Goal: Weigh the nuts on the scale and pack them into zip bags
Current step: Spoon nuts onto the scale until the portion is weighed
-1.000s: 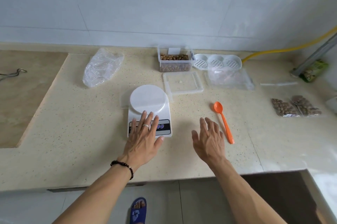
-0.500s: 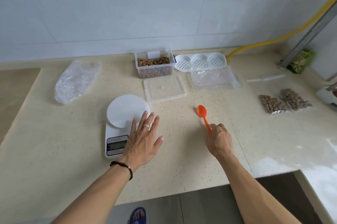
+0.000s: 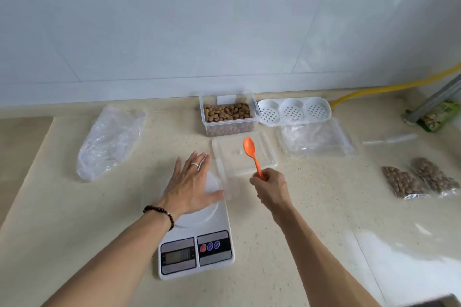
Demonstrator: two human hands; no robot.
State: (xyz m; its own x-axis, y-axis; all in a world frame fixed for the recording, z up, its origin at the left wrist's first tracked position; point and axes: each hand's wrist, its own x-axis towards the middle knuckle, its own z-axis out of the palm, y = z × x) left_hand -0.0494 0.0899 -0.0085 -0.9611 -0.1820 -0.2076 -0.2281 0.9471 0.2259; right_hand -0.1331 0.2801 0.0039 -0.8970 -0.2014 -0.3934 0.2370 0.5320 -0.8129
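Scale (image 3: 199,239) now under the flat left hand (image 3: 192,182); right hand (image 3: 270,188) grip has lifted the orange spoon (image 3: 252,154)

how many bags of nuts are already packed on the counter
2. Both lie side by side at the right of the counter: one bag of nuts nearer the middle, the other bag just right of it, slightly overlapping. None shows elsewhere, though the frame cuts the counter's right edge.

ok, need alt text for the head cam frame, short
A person's right hand holds an orange spoon above a clear lid, while the left hand lies flat over the platform of a white kitchen scale. An open tub of nuts stands behind on the beige counter; two filled bags lie at right.
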